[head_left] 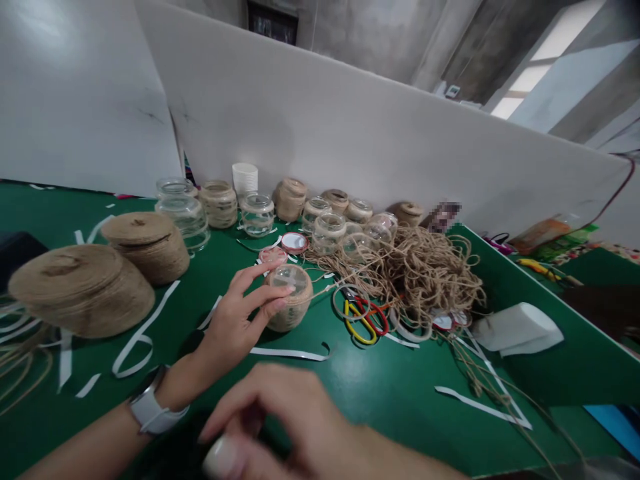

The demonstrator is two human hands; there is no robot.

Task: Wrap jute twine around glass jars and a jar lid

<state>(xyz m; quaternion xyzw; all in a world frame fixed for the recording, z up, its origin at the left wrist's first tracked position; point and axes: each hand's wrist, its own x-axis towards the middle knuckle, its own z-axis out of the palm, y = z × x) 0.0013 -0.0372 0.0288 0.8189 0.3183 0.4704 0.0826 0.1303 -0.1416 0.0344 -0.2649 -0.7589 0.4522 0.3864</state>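
My left hand (235, 317) steadies a glass jar (290, 317) partly wrapped in jute twine, its fingers spread over the bare glass top and near side. A strand of twine runs from the jar toward the tangled twine heap (430, 267) on the right. Closer to the camera, my right hand (285, 420) is raised and curled, thumb near the index fingertip; blur hides whatever may be between them. Right of the jar lie scissors (367, 320) with yellow and red handles, overlapped by a clear ring. Behind the jar are round lids (295, 243).
Two large twine rolls (83, 290) stand at left. Several glass jars (257, 215), some twine-wrapped, line the white partition (325, 113). White strips (290, 353) lie scattered on the green table (380, 393). A white roll (523, 330) rests against the right-hand green side panel.
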